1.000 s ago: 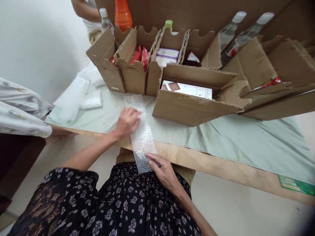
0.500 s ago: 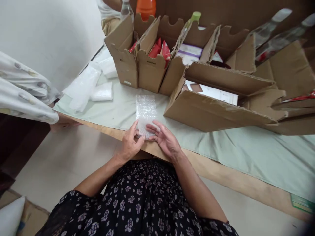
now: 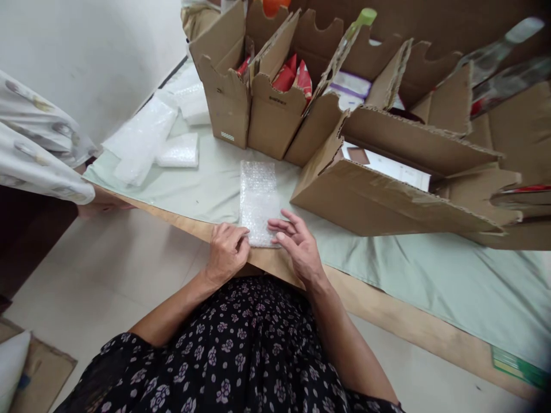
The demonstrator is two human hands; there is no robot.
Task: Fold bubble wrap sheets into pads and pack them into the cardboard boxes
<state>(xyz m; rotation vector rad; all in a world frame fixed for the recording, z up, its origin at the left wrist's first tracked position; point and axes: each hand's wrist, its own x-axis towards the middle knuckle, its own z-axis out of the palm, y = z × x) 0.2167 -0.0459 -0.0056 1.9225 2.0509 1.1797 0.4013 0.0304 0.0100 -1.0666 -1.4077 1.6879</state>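
A clear bubble wrap pouch (image 3: pixel 259 201) lies flat at the front edge of the cloth-covered table, its long side pointing away from me. At its lower left corner, my left hand (image 3: pixel 228 249) is closed, with curled fingers pinching the edge. My right hand (image 3: pixel 299 241) is open beside the lower right edge, fingers apart and fingertips at the plastic. Whether those fingertips press on it or only hover, I cannot tell.
More bubble wrap pouches (image 3: pixel 144 137) lie at the left, one small folded piece (image 3: pixel 178 151) among them. Cardboard holders (image 3: pixel 275 115) with red packets (image 3: pixel 286 74) and white boxes (image 3: pixel 387 166) line the back and right. A patterned curtain (image 3: pixel 38 137) hangs at the left.
My left hand has drawn back to the pouch's lower left corner and its fingers have curled closed. My right hand has shifted slightly right, uncovering more of the pouch. The view has shifted a little.
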